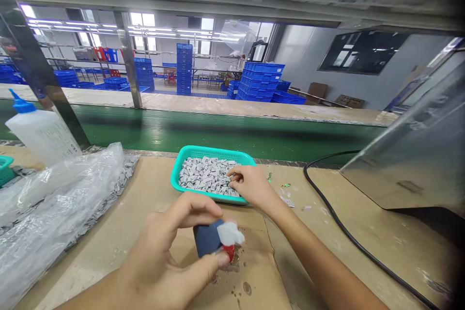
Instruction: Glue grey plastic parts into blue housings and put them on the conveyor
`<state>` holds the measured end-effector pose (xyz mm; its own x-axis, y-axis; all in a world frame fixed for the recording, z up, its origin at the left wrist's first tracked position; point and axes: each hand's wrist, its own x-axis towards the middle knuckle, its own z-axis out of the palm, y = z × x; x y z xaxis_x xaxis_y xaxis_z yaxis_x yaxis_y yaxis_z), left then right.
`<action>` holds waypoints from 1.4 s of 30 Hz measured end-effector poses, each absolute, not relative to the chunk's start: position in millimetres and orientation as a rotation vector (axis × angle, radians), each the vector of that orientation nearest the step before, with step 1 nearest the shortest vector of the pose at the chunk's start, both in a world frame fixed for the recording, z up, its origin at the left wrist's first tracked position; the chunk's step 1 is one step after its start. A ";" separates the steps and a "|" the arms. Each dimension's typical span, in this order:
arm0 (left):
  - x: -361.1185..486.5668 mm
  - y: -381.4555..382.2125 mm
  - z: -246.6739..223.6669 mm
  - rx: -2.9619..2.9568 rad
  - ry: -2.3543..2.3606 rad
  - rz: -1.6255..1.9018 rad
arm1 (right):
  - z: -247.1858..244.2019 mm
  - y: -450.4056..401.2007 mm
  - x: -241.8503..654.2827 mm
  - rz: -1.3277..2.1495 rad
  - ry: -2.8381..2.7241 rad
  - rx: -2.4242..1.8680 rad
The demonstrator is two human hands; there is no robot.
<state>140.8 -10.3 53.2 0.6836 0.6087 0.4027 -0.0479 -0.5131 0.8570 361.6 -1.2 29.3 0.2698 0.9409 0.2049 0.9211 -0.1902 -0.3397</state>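
Note:
My left hand (170, 237) grips a dark blue block (208, 238) between thumb and fingers, low over a sheet of brown cardboard (250, 271). A white scrap (230, 233) and a red piece (228, 253) stick out at the block's right end. My right hand (252, 186) reaches into a teal plastic basket (214, 152), its fingertips at the right side of a heap of small grey-white parts (205, 177). Whether those fingers pinch a part is hidden.
A clear plastic bag (54, 203) of grey parts lies left, behind it a white bottle with a blue nozzle (41, 133). A green conveyor belt (218, 131) runs behind the bench. A black cable (348, 227) and a steel panel (407, 155) are on the right.

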 end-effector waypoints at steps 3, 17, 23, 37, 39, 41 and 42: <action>139.2 -7.8 49.8 1.956 0.494 0.762 | 29.6 -1.7 360.7 0.066 -1.656 -2.129; 222.7 228.5 30.5 1.931 1.048 0.899 | 24.3 -5.4 366.4 0.031 -1.758 -2.129; 213.4 239.9 -22.2 1.818 1.134 1.023 | 24.4 -7.2 368.1 0.045 -1.761 -2.148; 193.9 231.4 -31.4 1.886 1.280 1.304 | 28.8 -1.2 365.6 0.132 -1.709 -2.174; 193.7 226.7 -31.5 1.915 1.300 1.297 | 26.4 -0.5 365.2 0.156 -1.677 -2.153; 194.8 220.6 -30.9 1.965 1.299 1.277 | 23.9 0.0 365.0 0.182 -1.636 -2.115; 195.7 217.3 -30.3 1.995 1.293 1.266 | 23.0 -0.1 364.9 0.194 -1.612 -2.091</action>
